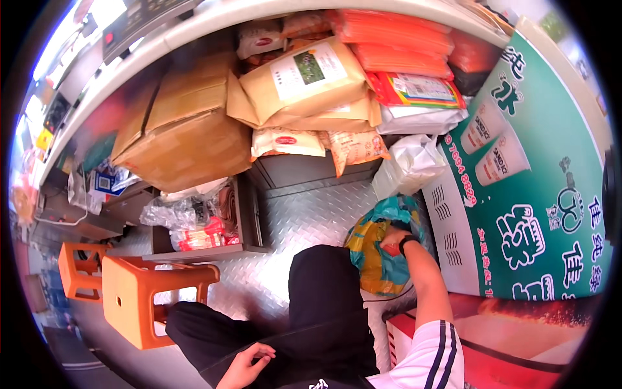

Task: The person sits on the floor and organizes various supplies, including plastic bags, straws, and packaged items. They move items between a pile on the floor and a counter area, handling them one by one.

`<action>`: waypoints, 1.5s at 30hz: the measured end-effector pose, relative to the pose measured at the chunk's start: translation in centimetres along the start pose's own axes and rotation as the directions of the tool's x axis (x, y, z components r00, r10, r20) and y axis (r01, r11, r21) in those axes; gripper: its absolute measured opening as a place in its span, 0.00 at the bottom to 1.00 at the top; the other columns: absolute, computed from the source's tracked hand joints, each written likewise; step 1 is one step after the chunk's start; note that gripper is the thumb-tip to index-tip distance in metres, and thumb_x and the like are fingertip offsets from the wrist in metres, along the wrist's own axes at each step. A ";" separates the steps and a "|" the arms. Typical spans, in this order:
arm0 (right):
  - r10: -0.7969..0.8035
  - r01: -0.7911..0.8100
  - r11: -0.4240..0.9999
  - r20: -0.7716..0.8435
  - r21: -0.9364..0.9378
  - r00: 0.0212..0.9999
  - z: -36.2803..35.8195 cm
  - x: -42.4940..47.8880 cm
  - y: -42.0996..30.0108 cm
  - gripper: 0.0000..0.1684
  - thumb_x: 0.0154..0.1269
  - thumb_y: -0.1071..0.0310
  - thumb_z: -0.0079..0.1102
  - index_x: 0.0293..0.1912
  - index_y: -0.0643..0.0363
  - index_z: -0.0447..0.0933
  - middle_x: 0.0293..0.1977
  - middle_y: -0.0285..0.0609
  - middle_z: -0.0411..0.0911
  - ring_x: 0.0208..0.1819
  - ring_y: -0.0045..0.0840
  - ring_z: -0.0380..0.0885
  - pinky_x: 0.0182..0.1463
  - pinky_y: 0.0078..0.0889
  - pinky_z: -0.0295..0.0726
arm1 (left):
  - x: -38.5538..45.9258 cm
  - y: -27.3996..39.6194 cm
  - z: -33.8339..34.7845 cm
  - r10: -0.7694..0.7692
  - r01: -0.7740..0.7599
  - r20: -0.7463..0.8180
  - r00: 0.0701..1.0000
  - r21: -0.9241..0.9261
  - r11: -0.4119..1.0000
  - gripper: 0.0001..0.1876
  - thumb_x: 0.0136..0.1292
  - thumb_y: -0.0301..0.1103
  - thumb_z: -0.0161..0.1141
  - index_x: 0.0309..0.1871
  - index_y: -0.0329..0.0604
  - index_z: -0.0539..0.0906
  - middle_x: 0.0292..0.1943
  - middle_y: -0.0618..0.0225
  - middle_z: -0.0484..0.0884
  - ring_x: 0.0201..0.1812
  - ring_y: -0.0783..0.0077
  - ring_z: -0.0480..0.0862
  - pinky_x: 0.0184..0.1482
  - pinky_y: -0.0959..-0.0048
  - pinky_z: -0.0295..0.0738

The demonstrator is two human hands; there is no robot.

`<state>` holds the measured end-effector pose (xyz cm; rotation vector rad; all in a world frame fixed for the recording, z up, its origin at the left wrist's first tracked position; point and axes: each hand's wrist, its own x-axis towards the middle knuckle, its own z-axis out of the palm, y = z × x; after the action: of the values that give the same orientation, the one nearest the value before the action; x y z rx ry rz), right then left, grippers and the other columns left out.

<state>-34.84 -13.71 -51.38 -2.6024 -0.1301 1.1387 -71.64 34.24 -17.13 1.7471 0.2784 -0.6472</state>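
My right hand [394, 239] reaches into the mouth of a teal and yellow plastic bag [371, 262] on the metal floor; its fingertips are hidden in the bag, and a dark band circles the wrist. Something red shows beside the fingers, too little of it to name. Over my lap in black trousers, my left hand [250, 362] hovers or rests with its fingers loosely curled and nothing visible in them. A white plastic bag [410, 163] stands just behind the teal and yellow one.
Ahead, a cardboard box [189, 131], brown paper packages [306, 78] and orange-red plastic-wrapped packs [393, 29] fill the space under a counter [194, 24]. An open drawer [194, 253] holds wrapped items. Orange plastic stools [126, 296] stand left; a green printed panel [529, 194] is at right.
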 end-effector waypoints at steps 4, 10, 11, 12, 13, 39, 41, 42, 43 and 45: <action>-0.054 0.056 0.982 0.016 -0.178 0.998 1.0 0.3 -5.7 0.49 0.43 0.34 0.68 0.52 0.67 0.81 0.51 0.57 0.82 0.53 0.41 0.83 0.57 0.36 0.80 | 0.3 -1.0 0.8 0.013 -0.010 -0.068 0.998 0.034 0.999 0.09 0.69 0.22 0.57 0.50 0.36 0.80 0.43 0.64 0.86 0.48 0.70 0.86 0.52 0.72 0.79; -0.269 0.295 0.952 -0.235 0.082 0.934 3.5 -1.9 -4.3 0.34 0.46 0.47 0.73 0.47 0.63 0.84 0.45 0.57 0.84 0.49 0.44 0.83 0.56 0.39 0.80 | 7.4 5.9 0.7 0.301 -0.332 0.218 0.928 0.123 0.935 0.09 0.70 0.23 0.56 0.51 0.36 0.80 0.47 0.63 0.84 0.50 0.69 0.84 0.54 0.71 0.78; -0.265 0.288 0.955 -0.229 0.075 0.937 3.2 -2.1 -7.1 0.33 0.45 0.47 0.74 0.45 0.63 0.84 0.43 0.57 0.84 0.47 0.44 0.84 0.54 0.40 0.81 | 9.0 7.4 1.2 0.331 -0.365 0.240 0.913 0.114 0.924 0.10 0.70 0.23 0.55 0.52 0.37 0.80 0.48 0.62 0.84 0.52 0.68 0.84 0.56 0.70 0.77; -0.238 0.260 0.963 -0.224 0.076 0.945 2.8 -3.6 -9.4 0.32 0.43 0.47 0.75 0.43 0.63 0.85 0.41 0.58 0.85 0.44 0.45 0.85 0.51 0.40 0.82 | 11.5 8.4 2.0 0.401 -0.439 0.281 0.872 0.085 0.894 0.11 0.70 0.23 0.54 0.53 0.37 0.79 0.49 0.62 0.83 0.53 0.67 0.83 0.57 0.70 0.76; -0.188 0.201 0.979 -0.246 0.031 0.951 2.5 -4.5 -10.7 0.32 0.42 0.47 0.75 0.42 0.63 0.85 0.40 0.57 0.85 0.43 0.45 0.85 0.49 0.40 0.83 | 14.2 9.5 3.3 0.493 -0.543 0.309 0.813 0.098 0.834 0.11 0.70 0.24 0.55 0.54 0.38 0.79 0.48 0.61 0.83 0.54 0.64 0.83 0.58 0.68 0.76; -0.579 0.615 0.775 -0.552 -0.145 0.600 0.7 -8.4 -19.5 0.11 0.70 0.62 0.52 0.44 0.55 0.79 0.42 0.46 0.81 0.39 0.37 0.80 0.44 0.40 0.78 | 30.4 5.4 11.8 0.436 -0.159 -0.009 0.900 0.924 0.347 0.16 0.71 0.48 0.52 0.50 0.46 0.78 0.34 0.60 0.87 0.36 0.55 0.88 0.50 0.51 0.75; -0.429 0.597 0.796 -0.599 0.104 0.676 3.2 -6.5 -18.0 0.14 0.74 0.61 0.48 0.49 0.56 0.78 0.48 0.46 0.80 0.47 0.36 0.79 0.52 0.38 0.76 | 30.6 6.1 11.5 0.407 -0.157 0.045 0.912 0.956 0.247 0.11 0.67 0.40 0.55 0.50 0.51 0.77 0.34 0.62 0.87 0.37 0.57 0.89 0.51 0.49 0.75; -0.369 0.532 0.836 -0.581 0.135 0.726 4.2 -6.0 -17.9 0.16 0.76 0.60 0.45 0.52 0.56 0.77 0.52 0.47 0.78 0.52 0.36 0.77 0.57 0.38 0.74 | 30.5 6.5 11.3 0.401 -0.147 0.049 0.915 0.965 0.217 0.10 0.66 0.38 0.56 0.49 0.52 0.78 0.34 0.63 0.88 0.37 0.57 0.89 0.51 0.50 0.74; -0.301 0.460 0.873 -0.564 0.161 0.769 5.1 -5.5 -17.4 0.18 0.78 0.60 0.43 0.55 0.57 0.76 0.56 0.47 0.77 0.58 0.35 0.75 0.62 0.38 0.72 | 30.5 6.7 11.5 0.401 -0.142 0.056 0.915 0.972 0.189 0.09 0.64 0.37 0.57 0.47 0.53 0.78 0.34 0.64 0.88 0.38 0.58 0.89 0.51 0.51 0.73; -0.309 0.192 0.946 -0.542 -0.263 0.781 6.2 -5.1 -17.8 0.20 0.79 0.60 0.39 0.60 0.57 0.74 0.62 0.48 0.74 0.65 0.38 0.70 0.68 0.40 0.66 | 30.7 6.7 11.2 0.440 -0.143 0.022 0.898 0.959 0.245 0.08 0.64 0.35 0.57 0.45 0.53 0.79 0.31 0.64 0.88 0.36 0.57 0.89 0.50 0.50 0.73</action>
<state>-42.17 3.66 -46.35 -2.8608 -0.4585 0.2154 -46.29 17.20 -30.47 2.9913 -0.4104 -0.2468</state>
